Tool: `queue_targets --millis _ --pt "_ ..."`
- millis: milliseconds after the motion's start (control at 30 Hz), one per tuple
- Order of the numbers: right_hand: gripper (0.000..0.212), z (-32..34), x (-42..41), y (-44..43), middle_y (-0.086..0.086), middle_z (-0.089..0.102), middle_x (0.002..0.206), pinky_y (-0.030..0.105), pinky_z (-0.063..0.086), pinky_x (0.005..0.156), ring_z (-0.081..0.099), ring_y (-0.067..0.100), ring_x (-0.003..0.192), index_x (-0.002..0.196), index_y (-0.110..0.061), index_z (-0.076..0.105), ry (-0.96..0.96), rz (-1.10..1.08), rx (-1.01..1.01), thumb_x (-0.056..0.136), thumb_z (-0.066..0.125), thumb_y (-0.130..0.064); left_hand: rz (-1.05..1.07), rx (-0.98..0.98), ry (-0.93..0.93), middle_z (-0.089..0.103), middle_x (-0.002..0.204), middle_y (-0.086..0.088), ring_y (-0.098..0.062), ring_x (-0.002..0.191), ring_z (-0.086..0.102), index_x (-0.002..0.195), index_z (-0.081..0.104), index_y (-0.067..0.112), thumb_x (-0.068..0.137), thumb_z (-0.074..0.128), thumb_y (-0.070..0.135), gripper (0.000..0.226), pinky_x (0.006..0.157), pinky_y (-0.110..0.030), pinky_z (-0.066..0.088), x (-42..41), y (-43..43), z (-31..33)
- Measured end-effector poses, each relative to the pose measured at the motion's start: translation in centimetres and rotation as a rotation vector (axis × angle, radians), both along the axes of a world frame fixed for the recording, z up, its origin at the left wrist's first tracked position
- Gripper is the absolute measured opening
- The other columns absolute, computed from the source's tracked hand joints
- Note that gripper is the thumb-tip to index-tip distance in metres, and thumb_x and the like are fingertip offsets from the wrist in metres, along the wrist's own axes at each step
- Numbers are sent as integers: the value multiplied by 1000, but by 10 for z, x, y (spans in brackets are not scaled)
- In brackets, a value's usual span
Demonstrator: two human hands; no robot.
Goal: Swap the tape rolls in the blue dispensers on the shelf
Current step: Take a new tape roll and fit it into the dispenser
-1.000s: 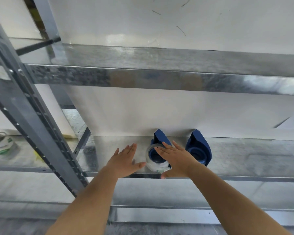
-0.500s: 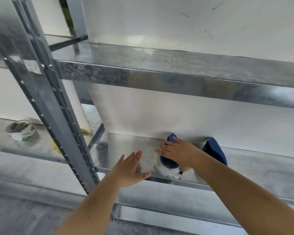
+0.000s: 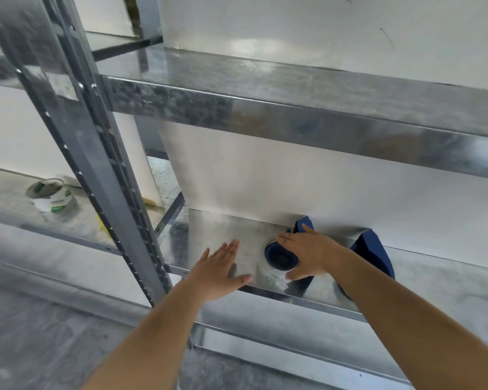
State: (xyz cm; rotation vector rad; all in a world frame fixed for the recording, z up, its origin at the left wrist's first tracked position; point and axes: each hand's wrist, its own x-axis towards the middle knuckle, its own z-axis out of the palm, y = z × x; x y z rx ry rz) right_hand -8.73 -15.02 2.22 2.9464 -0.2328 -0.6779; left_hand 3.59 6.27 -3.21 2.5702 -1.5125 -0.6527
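Observation:
Two blue tape dispensers stand on the metal shelf against the white back wall. My right hand lies over the left dispenser, fingers across its top and thumb under its front, gripping it. A clear tape roll shows faintly around its blue hub. The right dispenser stands just behind my right forearm, partly hidden. My left hand hovers flat over the shelf's front edge, left of the dispenser, with fingers straight and holding nothing.
A white tape roll with green print sits on the neighbouring shelf at the left. A perforated metal upright stands between the two bays. Another metal shelf runs overhead.
The view has swung left and closer. My right hand has settled lower over the left dispenser, with its thumb now under the front. My left hand stays flat beside it.

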Motion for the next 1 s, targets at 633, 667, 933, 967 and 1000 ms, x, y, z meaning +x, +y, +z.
queue_targets --millis 633,667,933,967,1000 --pt "94 -12 6 50 7 53 137 40 57 77 64 24 89 151 -22 -16 -113 -72 103 90 55 -10 -20 25 8 -15 158 6 -10 145 -11 148 -19 21 87 25 71 91 120 -41 -4 5 -10 5" --pt "92 -14 6 51 7 48 143 40 56 80 64 25 95 152 -20 -13 -110 -92 112 90 54 -8 -17 26 9 -15 158 7 -10 145 -11 148 -19 21 87 25 71 90 120 -41 -4 7 -9 4" --pt "90 -20 11 57 10 46 139 43 56 83 62 28 105 152 -23 -10 -26 -136 19 91 54 -8 2 28 22 -15 158 7 -9 145 -11 147 -21 21 88 22 71 88 119 -41 -6 12 4 0" --pt "90 -18 12 60 10 51 127 43 57 82 63 26 98 152 -24 -11 -12 -145 20 91 53 -7 5 26 23 -15 158 7 -9 145 -11 147 -21 21 88 21 71 88 119 -41 -6 13 5 0" --pt "91 -16 12 62 9 55 113 43 57 81 62 24 89 152 -25 -12 3 -152 22 91 53 -6 8 23 27 -15 158 7 -9 145 -11 147 -21 21 88 21 71 88 119 -42 -5 14 6 1"
